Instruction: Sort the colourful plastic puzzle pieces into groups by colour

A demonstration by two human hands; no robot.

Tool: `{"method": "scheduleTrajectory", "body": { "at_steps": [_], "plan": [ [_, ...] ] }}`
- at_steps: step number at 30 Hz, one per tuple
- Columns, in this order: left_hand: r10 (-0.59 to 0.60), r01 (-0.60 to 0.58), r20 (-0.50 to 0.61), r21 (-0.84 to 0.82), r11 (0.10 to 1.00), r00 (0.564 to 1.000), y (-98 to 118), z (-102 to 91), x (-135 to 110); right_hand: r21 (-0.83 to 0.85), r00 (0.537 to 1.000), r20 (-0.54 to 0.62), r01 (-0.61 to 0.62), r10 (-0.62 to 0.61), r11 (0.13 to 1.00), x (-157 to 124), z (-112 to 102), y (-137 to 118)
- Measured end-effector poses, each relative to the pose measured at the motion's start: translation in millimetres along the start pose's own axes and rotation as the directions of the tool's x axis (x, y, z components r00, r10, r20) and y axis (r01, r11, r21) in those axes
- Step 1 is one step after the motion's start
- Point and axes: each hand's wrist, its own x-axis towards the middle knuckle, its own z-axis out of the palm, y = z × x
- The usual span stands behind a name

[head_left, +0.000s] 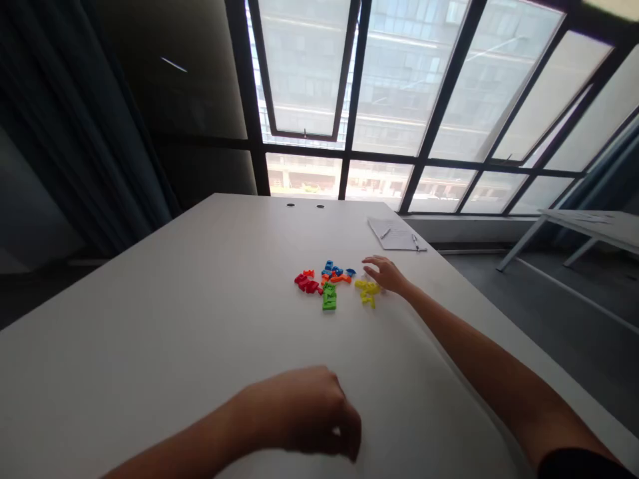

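Note:
A loose cluster of small plastic pieces lies on the white table (pixel 200 293), and they look like toy blocks or letters. My right hand (pixel 385 275) rests open beside the yellow pieces (pixel 368 293), its fingertips just past them. To their left are the green pieces (pixel 329 299), the red pieces (pixel 306 283), the blue pieces (pixel 335 271) and a few orange pieces (pixel 339 279). My left hand (pixel 304 412) hangs near the table's front edge, well below the cluster, its fingers curled downward. Nothing shows in it, though the curled fingers hide part of the palm.
Sheets of paper with a pen (pixel 394 234) lie at the table's far right. Two round holes (pixel 290 205) mark the far edge. A second white table (pixel 589 226) stands to the right, beyond the floor, with large windows behind and a dark curtain on the left.

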Motion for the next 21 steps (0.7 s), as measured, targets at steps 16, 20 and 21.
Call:
{"method": "scheduleTrajectory", "body": {
  "at_steps": [16, 20, 21],
  "plan": [
    [-0.257, 0.251, -0.427, -0.071, 0.965, 0.867, -77.1, -5.3, -13.0, 0.069, 0.995, 0.091, 0.034, -0.040, 0.997, -55.5, 31.7, -19.6],
    [-0.178, 0.202, -0.424, 0.011, 0.979, 0.888, -97.8, -0.4, -17.8, 0.151, 0.995, 0.065, 0.064, -0.075, 0.986, -60.3, 23.2, -27.2],
    [-0.162, 0.199, -0.454, 0.036, 0.979, 0.876, -104.9, 1.3, -19.9, 0.157, 0.998, 0.049, 0.041, -0.049, 0.987, -60.2, 22.1, -27.6]
  ]
}}
